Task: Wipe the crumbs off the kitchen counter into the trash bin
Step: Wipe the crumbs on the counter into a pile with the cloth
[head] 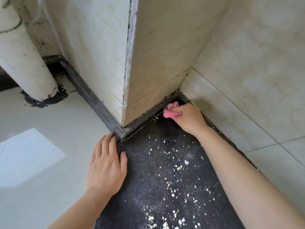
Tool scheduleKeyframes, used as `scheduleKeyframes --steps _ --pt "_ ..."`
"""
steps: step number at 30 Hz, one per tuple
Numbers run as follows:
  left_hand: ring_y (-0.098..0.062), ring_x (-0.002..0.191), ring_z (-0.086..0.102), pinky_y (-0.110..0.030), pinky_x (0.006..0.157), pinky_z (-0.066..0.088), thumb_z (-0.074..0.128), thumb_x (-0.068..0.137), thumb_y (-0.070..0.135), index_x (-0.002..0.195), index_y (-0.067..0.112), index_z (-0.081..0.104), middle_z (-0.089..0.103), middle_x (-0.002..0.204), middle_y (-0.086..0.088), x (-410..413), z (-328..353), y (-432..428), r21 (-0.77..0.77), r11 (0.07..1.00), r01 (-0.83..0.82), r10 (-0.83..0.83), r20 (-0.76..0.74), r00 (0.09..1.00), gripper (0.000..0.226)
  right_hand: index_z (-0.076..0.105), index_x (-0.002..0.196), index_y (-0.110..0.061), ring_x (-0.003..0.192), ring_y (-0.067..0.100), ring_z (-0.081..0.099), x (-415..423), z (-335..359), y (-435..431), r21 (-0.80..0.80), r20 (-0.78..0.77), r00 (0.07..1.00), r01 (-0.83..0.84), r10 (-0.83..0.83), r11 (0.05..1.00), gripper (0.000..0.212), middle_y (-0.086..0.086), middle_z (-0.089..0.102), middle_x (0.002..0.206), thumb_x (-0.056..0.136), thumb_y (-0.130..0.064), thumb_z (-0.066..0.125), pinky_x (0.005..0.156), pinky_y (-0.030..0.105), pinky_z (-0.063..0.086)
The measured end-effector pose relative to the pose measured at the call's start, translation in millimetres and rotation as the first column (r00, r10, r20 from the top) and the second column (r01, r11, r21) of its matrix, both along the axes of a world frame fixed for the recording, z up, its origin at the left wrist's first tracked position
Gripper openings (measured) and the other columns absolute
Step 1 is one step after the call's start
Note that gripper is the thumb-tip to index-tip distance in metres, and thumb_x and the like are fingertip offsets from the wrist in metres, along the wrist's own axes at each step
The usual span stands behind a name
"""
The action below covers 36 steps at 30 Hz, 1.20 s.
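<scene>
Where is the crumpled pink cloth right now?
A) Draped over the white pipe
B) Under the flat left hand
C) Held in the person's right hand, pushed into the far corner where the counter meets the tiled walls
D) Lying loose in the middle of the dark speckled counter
C: the right hand grips the crumpled pink cloth at the far corner of the dark speckled counter, against the tiled walls.

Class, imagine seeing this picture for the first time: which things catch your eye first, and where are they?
The pink cloth stands out, bunched in the right hand and pressed into the far corner of the dark counter. Pale crumbs lie scattered across the counter nearer the camera. The left hand rests flat on the counter's left edge.
</scene>
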<state>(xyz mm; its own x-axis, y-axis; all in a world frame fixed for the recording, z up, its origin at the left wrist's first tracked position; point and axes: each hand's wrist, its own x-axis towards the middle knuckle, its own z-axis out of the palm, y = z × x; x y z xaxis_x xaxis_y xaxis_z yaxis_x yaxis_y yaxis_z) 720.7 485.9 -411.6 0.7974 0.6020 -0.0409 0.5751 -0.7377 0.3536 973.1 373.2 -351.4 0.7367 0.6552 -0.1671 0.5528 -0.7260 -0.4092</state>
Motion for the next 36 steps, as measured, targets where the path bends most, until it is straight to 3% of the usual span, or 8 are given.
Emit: scheduleKeyframes --steps 4,10,16,22,25,29,33,36 --pt "-0.023 0.139 0.024 -0.035 0.117 0.018 0.025 0.094 0.041 0.14 0.007 0.036 0.035 0.148 -0.007 1 0 0 -0.002 1.0 0.001 -0.001 0.001 1.0 0.058 0.071 0.111 -0.015 0.09 0.029 0.053 -34 -17 11 -0.076 0.165 0.986 -0.014 0.027 0.997 0.041 0.012 0.063 0.092 0.082 0.003 0.049 0.075 0.032 0.043" --pt "-0.024 0.139 0.025 -0.036 0.116 0.02 0.028 0.094 0.039 0.139 0.007 0.037 0.036 0.146 -0.007 0 0 0 -0.011 1.0 -0.006 0.006 0.018 1.0 0.055 0.051 0.051 -0.006 0.053 0.015 0.018 -20 13 2 -0.097 -0.083 0.983 -0.172 0.164 0.98 0.019 0.003 0.025 0.054 0.07 -0.008 0.053 0.049 0.025 0.02" --pt "-0.023 0.138 0.025 -0.035 0.117 0.019 0.029 0.094 0.038 0.138 0.008 0.037 0.036 0.146 -0.007 1 -2 0 -0.006 1.0 -0.009 0.009 0.021 1.0 0.054 0.077 0.092 -0.008 0.057 0.009 0.031 -51 -5 7 -0.002 -0.046 0.98 -0.192 0.192 0.981 0.035 0.011 0.051 0.059 0.077 0.005 0.048 0.061 0.028 0.03" --pt "-0.024 0.138 0.026 -0.036 0.116 0.02 0.03 0.094 0.037 0.137 0.007 0.038 0.036 0.145 -0.008 0 -1 0 0.001 1.0 -0.01 0.01 0.03 1.0 0.053 0.075 0.082 -0.005 0.051 0.007 0.031 -47 2 17 0.061 -0.145 0.969 -0.192 0.199 0.98 0.024 0.01 0.056 0.057 0.076 0.0 0.053 0.052 0.025 0.029" --pt "-0.026 0.136 0.027 -0.036 0.115 0.021 0.031 0.094 0.035 0.135 0.006 0.039 0.038 0.144 -0.009 1 -3 0 0.002 1.0 -0.009 0.009 0.043 0.999 0.051 0.077 0.101 -0.018 0.068 0.0 0.043 -71 -6 9 0.103 -0.128 0.962 -0.23 0.242 0.968 0.038 -0.012 0.059 0.073 0.082 0.004 0.052 0.061 0.003 0.033" --pt "-0.026 0.135 0.028 -0.037 0.115 0.022 0.029 0.095 0.032 0.134 0.005 0.04 0.039 0.143 -0.011 1 -2 0 -0.011 1.0 -0.004 0.005 0.065 0.998 0.049 0.073 0.11 -0.028 0.1 0.011 0.058 -91 7 -23 -0.049 -0.243 0.926 -0.309 0.289 0.95 0.046 -0.009 0.068 0.103 0.084 0.002 0.05 0.086 0.011 0.038" --pt "-0.027 0.134 0.028 -0.039 0.115 0.023 0.027 0.095 0.03 0.133 0.004 0.04 0.038 0.143 -0.011 1 -1 0 -0.021 1.0 0.002 0.0 0.07 0.998 0.048 0.076 0.104 -0.024 0.052 -0.004 0.052 -100 35 -40 -0.239 -0.451 0.845 -0.426 0.289 0.872 0.049 -0.017 0.067 0.06 0.076 0.005 0.048 0.051 0.007 0.038" --pt "-0.028 0.134 0.028 -0.039 0.115 0.023 0.026 0.094 0.028 0.133 0.003 0.04 0.038 0.143 -0.012 1 -2 1 -0.024 1.0 -0.002 0.004 0.082 0.997 0.048 0.075 0.104 -0.026 0.075 0.002 0.065 -87 30 -26 -0.057 -0.324 0.925 -0.226 0.196 0.973 0.043 -0.005 0.076 0.086 0.079 0.002 0.054 0.069 0.02 0.051"
